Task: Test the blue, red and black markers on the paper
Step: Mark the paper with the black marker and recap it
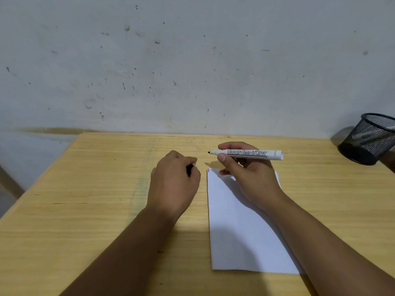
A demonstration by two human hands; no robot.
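— What have you got in your right hand [245,174]?

— The black marker [248,153], uncapped. My thumb and fingers pinch its white barrel near the tip end. It lies almost level above the far end of the paper [241,227], black tip pointing left, not touching the sheet.

— And your left hand [174,182]?

— My fingers are curled shut around the black cap [189,169]; only a bit of it shows between thumb and forefinger. That hand sits over the wooden table [85,189], just left of the paper's far corner.

— Any marks on the sheet?

— Small red and blue strokes [208,169] at its far left corner.

— Anything else?

— A black mesh cup [369,138] at the far right, by the wall. I cannot tell what is in it.
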